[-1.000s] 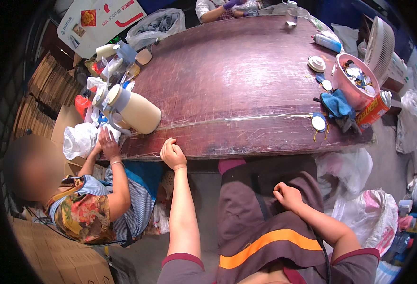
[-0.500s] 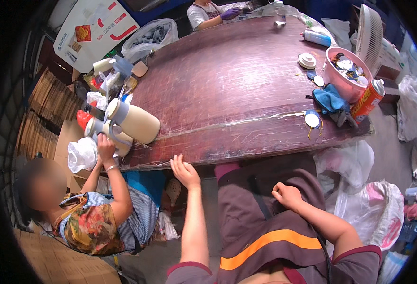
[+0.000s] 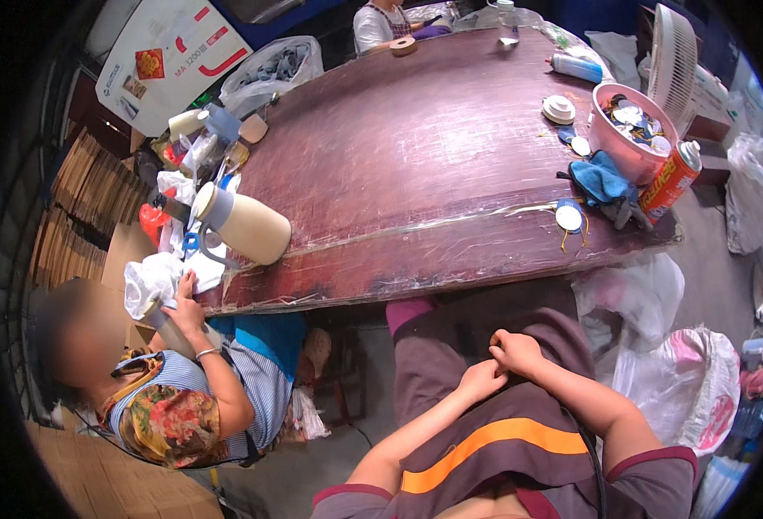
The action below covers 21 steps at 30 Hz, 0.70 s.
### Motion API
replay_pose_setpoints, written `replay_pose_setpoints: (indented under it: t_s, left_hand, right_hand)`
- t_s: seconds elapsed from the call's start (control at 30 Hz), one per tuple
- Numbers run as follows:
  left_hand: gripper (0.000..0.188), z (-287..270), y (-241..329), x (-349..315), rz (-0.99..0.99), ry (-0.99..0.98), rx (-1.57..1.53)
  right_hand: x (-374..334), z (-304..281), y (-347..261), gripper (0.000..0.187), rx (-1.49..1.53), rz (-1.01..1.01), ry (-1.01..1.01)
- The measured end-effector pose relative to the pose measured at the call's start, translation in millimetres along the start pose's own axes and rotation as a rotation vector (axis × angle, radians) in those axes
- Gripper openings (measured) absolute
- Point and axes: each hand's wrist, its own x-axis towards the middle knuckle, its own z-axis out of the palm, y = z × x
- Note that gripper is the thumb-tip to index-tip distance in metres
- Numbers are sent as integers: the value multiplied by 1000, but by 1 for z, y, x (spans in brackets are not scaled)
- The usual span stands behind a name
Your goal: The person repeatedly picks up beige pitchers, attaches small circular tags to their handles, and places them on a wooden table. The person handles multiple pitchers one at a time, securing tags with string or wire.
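My left hand (image 3: 483, 381) rests in my lap with its fingers curled, meeting my right hand (image 3: 517, 353). My right hand is closed too, its fingers bent in against the left. No object shows in either hand; the inner sides of the fingers are hidden. Both lie on my dark apron (image 3: 451, 381), just below the near edge of the brown table (image 3: 399, 199). A cream jug (image 3: 247, 227) with a grey collar and handle stands on the table's left end. Beside it, a seated co-worker's hand (image 3: 188, 313) is on a second jug (image 3: 170, 332) held low.
A pink bucket (image 3: 604, 134) of round lids, an orange spray can (image 3: 671, 186), a blue cloth (image 3: 605, 177) and a round tag (image 3: 569, 218) sit at the right. A tape roll (image 3: 403, 46) lies near a far person. Plastic bags (image 3: 667, 389) lie right of my legs.
My left hand has drawn back from the table edge to my right hand in my lap. The co-worker's jug has come down off the table. A tape roll now shows at the far edge.
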Motion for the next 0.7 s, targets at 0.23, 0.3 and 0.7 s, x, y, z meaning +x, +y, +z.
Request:
replay_pose_setpoints:
  t_s: [0.23,0.3,0.7]
  left_hand:
    - [34,16,-16,17,-142,-29,-13]
    - [35,17,-16,20,-167,-34,-73]
    - [50,32,-37,35,38,-8,-264]
  right_hand:
    - [-2,-7,-6,24,-6,22,-28]
    - [0,-3,-3,24,-18,19,-34]
    - [1,4,1,24,-28,-2,30]
